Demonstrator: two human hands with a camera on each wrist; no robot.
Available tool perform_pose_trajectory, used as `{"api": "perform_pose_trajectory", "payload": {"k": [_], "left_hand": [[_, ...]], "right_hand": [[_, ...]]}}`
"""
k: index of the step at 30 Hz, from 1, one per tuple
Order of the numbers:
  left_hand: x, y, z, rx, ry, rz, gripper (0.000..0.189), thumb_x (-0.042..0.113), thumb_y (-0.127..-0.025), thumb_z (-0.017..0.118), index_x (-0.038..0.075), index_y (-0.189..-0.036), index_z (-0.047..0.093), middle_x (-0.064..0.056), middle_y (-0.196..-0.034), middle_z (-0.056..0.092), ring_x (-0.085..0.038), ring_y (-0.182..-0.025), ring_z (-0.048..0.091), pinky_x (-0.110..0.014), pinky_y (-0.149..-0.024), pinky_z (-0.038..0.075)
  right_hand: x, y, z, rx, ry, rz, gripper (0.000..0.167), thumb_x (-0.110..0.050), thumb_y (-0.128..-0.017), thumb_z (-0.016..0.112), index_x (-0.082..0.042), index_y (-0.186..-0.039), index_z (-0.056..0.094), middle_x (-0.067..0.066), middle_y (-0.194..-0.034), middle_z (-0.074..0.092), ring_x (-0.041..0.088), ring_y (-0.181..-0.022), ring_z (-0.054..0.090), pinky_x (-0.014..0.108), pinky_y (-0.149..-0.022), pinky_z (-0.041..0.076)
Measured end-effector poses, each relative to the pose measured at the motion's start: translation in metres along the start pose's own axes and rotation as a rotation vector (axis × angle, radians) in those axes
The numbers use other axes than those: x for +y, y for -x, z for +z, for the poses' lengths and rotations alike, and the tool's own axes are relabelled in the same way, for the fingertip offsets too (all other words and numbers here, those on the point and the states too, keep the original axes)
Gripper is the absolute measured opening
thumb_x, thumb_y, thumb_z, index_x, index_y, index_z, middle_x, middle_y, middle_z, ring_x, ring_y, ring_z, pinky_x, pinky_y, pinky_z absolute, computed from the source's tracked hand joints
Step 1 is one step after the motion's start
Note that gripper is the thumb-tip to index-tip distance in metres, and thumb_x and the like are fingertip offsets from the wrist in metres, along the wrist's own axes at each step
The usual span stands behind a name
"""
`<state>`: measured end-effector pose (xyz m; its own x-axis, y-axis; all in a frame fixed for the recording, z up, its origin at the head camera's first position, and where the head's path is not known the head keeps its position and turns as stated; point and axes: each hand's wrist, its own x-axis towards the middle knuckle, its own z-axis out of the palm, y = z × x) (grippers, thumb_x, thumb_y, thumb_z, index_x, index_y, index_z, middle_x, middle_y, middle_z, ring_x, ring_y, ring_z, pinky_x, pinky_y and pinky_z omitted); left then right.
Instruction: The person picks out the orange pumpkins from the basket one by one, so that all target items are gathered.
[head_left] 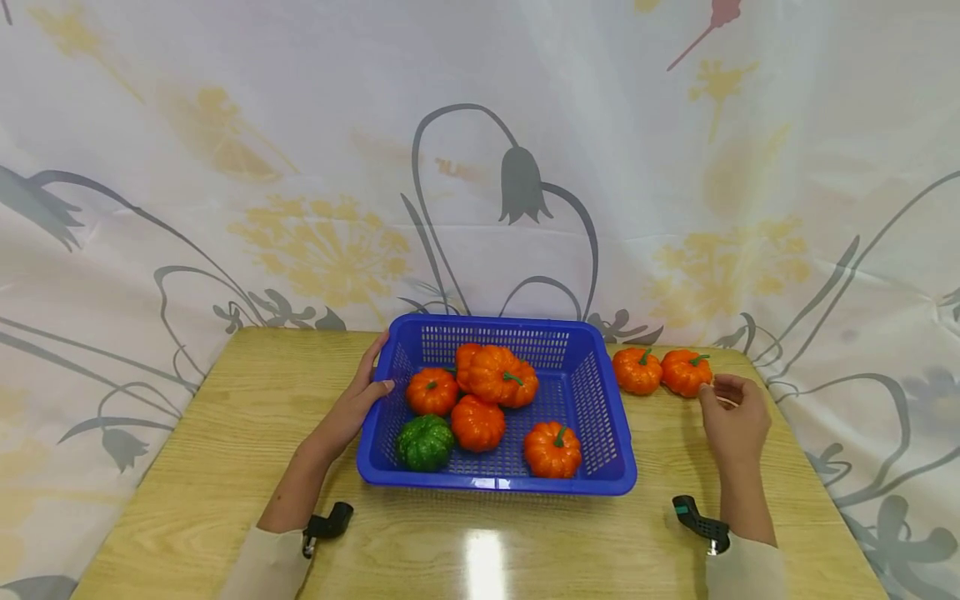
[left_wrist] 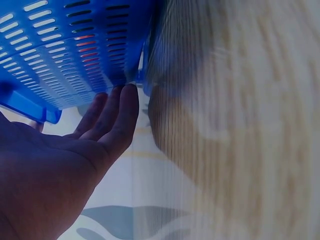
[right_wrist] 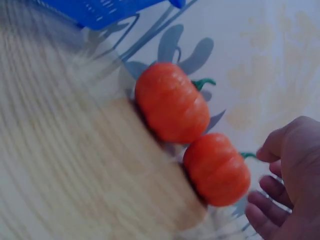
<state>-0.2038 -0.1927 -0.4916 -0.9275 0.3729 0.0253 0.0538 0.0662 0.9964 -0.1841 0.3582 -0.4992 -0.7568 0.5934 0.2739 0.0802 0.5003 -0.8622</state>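
Note:
A blue plastic basket [head_left: 495,482] stands mid-table, with several orange pumpkins [head_left: 553,450] and one green pumpkin [head_left: 424,442] inside. My left hand [head_left: 352,408] holds the basket's left side, thumb over the rim and fingers along the outer wall; the left wrist view shows those fingers [left_wrist: 120,117] against the slotted wall. Right of the basket, two more orange pumpkins sit side by side, the inner one [head_left: 637,372] and the outer one [head_left: 684,372]. Beside the outer pumpkin is my right hand [head_left: 738,417], fingers loosely bent, thumb tip close to its green stem [right_wrist: 247,155].
The wooden table [head_left: 247,400] ends at a patterned cloth [head_left: 315,192] hanging behind it. Both loose pumpkins lie close to the table's back edge. A black wrist camera [head_left: 327,523] shows below the left hand, another [head_left: 701,523] below the right.

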Motion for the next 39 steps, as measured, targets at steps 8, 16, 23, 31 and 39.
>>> {"api": "perform_pose_trajectory", "payload": {"k": [8,16,23,31,39], "left_hand": [[-0.001,-0.002,0.001,-0.002,-0.002,0.002,0.075,0.015,-0.111,0.039,0.034,-0.172,0.000,-0.031,-0.164,0.027,-0.052,-0.142,0.043,-0.057,-0.106,0.049],[-0.001,-0.002,0.001,-0.005,0.001,0.006,0.075,0.015,-0.111,0.039,0.036,-0.172,0.000,-0.030,-0.165,0.026,-0.051,-0.143,0.043,-0.056,-0.106,0.049],[-0.002,-0.001,0.002,-0.002,0.003,-0.003,0.075,0.016,-0.111,0.039,0.037,-0.172,0.000,-0.028,-0.167,0.024,-0.051,-0.145,0.041,-0.060,-0.109,0.046],[-0.001,0.000,0.002,0.004,0.001,-0.007,0.074,0.017,-0.111,0.039,0.039,-0.171,0.001,-0.028,-0.167,0.024,-0.051,-0.145,0.040,-0.061,-0.110,0.045],[-0.002,0.000,0.001,0.004,0.002,-0.009,0.075,0.017,-0.111,0.040,0.039,-0.171,0.001,-0.028,-0.168,0.024,-0.051,-0.144,0.042,-0.057,-0.108,0.047]], "right_hand": [[-0.022,0.002,-0.009,0.040,0.018,-0.044,0.031,-0.015,-0.096,0.068,0.006,-0.119,0.069,0.001,-0.110,0.061,0.006,-0.093,0.057,0.012,-0.077,0.042],[-0.045,0.006,-0.013,0.008,0.026,-0.132,0.028,-0.010,-0.096,0.068,0.008,-0.117,0.070,0.003,-0.109,0.059,0.014,-0.096,0.058,0.007,-0.080,0.045],[-0.067,0.014,-0.013,-0.051,-0.032,-0.199,0.029,-0.008,-0.097,0.069,0.009,-0.121,0.068,0.005,-0.113,0.060,0.016,-0.103,0.056,0.012,-0.084,0.048],[-0.083,0.023,-0.010,-0.077,-0.051,-0.324,0.025,0.000,-0.096,0.067,0.011,-0.118,0.067,0.011,-0.113,0.060,-0.006,-0.099,0.049,0.013,-0.086,0.047],[-0.098,0.032,-0.002,-0.112,-0.054,-0.404,0.018,0.003,-0.095,0.068,0.009,-0.112,0.069,0.021,-0.112,0.063,-0.005,-0.101,0.048,0.017,-0.088,0.044]]}}
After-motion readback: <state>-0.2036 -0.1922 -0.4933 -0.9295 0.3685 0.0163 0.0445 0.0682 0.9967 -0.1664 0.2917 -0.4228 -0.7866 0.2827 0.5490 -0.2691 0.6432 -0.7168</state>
